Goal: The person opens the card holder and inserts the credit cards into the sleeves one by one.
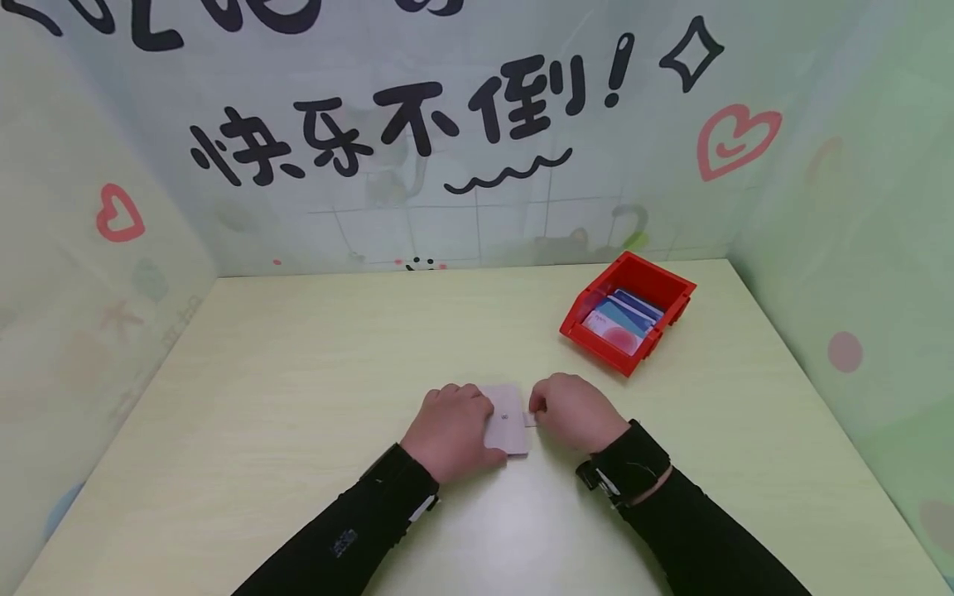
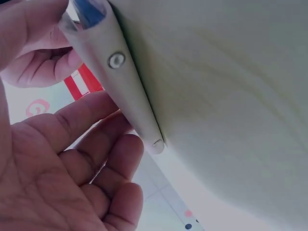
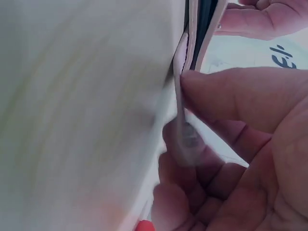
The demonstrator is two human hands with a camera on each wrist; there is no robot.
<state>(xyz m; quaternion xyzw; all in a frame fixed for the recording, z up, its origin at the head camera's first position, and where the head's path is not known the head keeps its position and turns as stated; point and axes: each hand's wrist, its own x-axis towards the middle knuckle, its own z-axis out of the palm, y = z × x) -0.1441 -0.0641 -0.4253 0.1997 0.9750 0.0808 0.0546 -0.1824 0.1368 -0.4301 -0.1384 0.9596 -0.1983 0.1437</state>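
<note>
A pale pink card holder [image 1: 508, 420] lies on the table in front of the person. The left hand [image 1: 456, 434] holds it from the left, fingers at its far side and thumb at the near edge. Metal snap studs [image 2: 116, 60] show along its side in the left wrist view, and something blue is visible inside its end. From the right, the right hand [image 1: 572, 411] pinches the short strap [image 3: 180, 98] that sticks out of the holder. In the right wrist view the strap's end is blurred, with a round snap on it, and dark layers show between the holder's covers.
A red plastic bin [image 1: 663, 285] stands at the back right of the wooden table [image 1: 335, 356], with several cards [image 1: 626, 319] in it. Printed cloth walls [image 1: 447, 223] enclose the table at the back and both sides.
</note>
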